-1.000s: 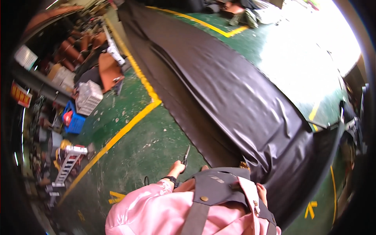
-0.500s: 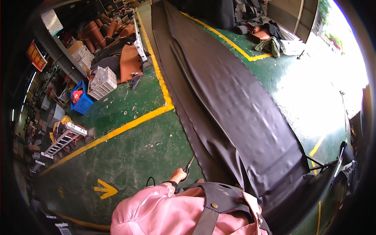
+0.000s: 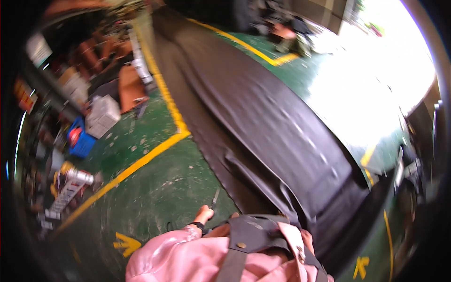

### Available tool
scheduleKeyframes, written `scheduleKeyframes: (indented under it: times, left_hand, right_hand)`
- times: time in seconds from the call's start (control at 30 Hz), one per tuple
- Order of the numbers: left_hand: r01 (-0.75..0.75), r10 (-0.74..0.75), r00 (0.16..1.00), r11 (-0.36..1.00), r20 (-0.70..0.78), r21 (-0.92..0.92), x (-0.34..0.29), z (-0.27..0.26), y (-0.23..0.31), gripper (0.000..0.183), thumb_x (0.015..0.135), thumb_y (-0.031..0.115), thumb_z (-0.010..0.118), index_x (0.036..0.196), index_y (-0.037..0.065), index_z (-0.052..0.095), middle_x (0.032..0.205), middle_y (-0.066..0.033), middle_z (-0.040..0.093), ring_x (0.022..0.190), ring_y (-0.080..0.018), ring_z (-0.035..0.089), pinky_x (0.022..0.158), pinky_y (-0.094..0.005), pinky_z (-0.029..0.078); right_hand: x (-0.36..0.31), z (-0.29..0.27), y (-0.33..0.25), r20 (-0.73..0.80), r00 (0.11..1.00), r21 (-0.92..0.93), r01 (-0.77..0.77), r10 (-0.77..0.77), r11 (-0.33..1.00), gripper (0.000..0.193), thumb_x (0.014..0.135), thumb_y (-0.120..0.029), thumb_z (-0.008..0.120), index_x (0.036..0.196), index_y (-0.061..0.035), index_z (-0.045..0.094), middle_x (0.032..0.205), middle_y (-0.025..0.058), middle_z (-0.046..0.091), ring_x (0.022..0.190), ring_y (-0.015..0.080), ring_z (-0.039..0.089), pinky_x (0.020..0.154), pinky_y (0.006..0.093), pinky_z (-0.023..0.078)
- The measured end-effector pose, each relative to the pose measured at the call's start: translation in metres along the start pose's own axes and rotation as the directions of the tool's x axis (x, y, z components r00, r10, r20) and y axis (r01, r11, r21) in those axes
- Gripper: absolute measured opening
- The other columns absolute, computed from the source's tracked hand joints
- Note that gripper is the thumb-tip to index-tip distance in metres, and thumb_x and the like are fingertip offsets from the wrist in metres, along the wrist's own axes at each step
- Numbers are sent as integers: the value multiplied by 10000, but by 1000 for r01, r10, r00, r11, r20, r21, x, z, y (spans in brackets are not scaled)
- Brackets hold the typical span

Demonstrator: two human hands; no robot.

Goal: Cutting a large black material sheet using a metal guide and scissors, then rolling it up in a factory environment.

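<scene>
A long sheet of dark, leather-like material [image 3: 277, 127] stretches away from my body across the floor, with lengthwise folds near its left side. My left hand [image 3: 204, 214] is closed on a slim pair of scissors [image 3: 215, 199], whose metal blades point forward and look pressed together. It is held low, left of the sheet's near left edge and apart from it. Only a part of my right hand [image 3: 307, 240] shows beside my clothing, against the near end of the sheet. Its fingers are hidden, so its grip is unclear.
Yellow lines [image 3: 155, 152] cross the green floor. To the left stand a white crate [image 3: 103, 115], a blue basket [image 3: 82, 140] and a white slatted rack [image 3: 68, 190]. A heap of scraps [image 3: 296, 40] lies far right, near a bright opening.
The view has shifted and blurred, so the sheet and crates sit further left. Part of my right hand has come into sight. The sheet's near right end hangs differently, and the scissors remain in my left hand.
</scene>
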State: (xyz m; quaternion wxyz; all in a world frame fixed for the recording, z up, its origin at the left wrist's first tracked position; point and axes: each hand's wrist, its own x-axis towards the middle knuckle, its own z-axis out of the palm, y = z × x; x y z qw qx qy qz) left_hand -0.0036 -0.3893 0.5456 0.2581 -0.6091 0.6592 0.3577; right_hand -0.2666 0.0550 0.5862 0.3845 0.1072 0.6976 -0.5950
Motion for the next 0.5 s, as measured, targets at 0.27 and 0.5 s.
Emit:
scheduleKeyframes:
  times: [0.27, 0.5]
  left_hand:
    - [-108, 107, 994, 994, -22, -26, 6, -9, -2, 217, 645, 71, 536, 814, 7, 655, 780, -168, 643, 743, -259, 640, 645, -368, 474]
    - [-103, 103, 995, 995, 6, 1, 28, -4, -6, 269, 648, 78, 562, 891, 7, 652, 909, -167, 649, 893, -249, 626, 778, -341, 464]
  right_hand:
    - [-20, 14, 1, -140, 975, 61, -167, 174, 984, 263, 879, -186, 511, 1110, -65, 547, 938, 55, 631, 747, 144, 608, 634, 269, 485]
    - [-47, 17, 10, -196, 945, 88, -251, 263, 964, 274, 880, -152, 491, 1139, -73, 531, 944, 54, 633, 711, 120, 584, 610, 245, 469]
